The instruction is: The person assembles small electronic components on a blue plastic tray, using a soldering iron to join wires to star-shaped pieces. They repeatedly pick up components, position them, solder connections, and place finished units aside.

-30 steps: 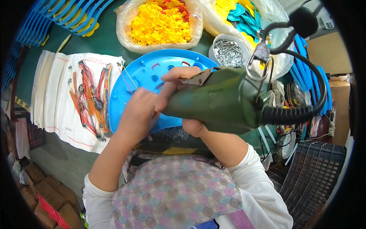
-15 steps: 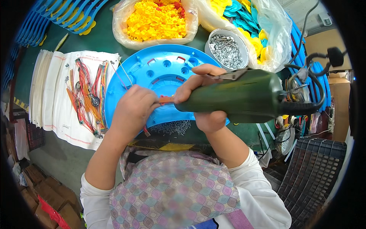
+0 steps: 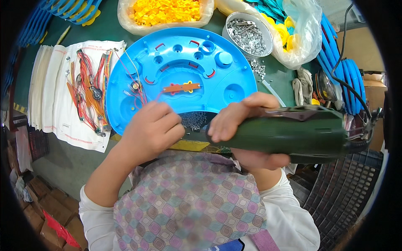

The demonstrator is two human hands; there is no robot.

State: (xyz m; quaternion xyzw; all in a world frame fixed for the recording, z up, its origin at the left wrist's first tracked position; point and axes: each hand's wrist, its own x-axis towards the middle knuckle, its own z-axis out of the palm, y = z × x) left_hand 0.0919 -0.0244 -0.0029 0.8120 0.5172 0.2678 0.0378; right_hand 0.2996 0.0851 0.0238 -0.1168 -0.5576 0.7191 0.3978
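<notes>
My right hand (image 3: 234, 121) is wrapped round a dark green electric screwdriver (image 3: 289, 131), held level with its cord trailing off to the right. My left hand (image 3: 153, 127) hovers at the near edge of a blue plastic shell (image 3: 176, 37), fingers curled together; what they hold, if anything, is hidden. A thin reddish strand shows just above these fingers. In the middle of the shell lies a narrow orange-brown circuit strip (image 3: 181, 88), over a red and a yellow flower-shaped piece. A small round speaker-like part (image 3: 135, 86) with wires rests on the shell's left side.
A white cloth (image 3: 58, 104) at the left bears wired circuit parts (image 3: 90, 90). Behind the shell stand a bag of yellow pieces (image 3: 165, 11) and a bowl of screws (image 3: 248, 35). Loose screws (image 3: 194, 120) lie by the shell's near edge. A black crate (image 3: 347, 188) stands at the lower right.
The screwdriver and my right hand have moved right and toward me, off the circuit strip. My left hand has let go of the strip and drawn back nearer.
</notes>
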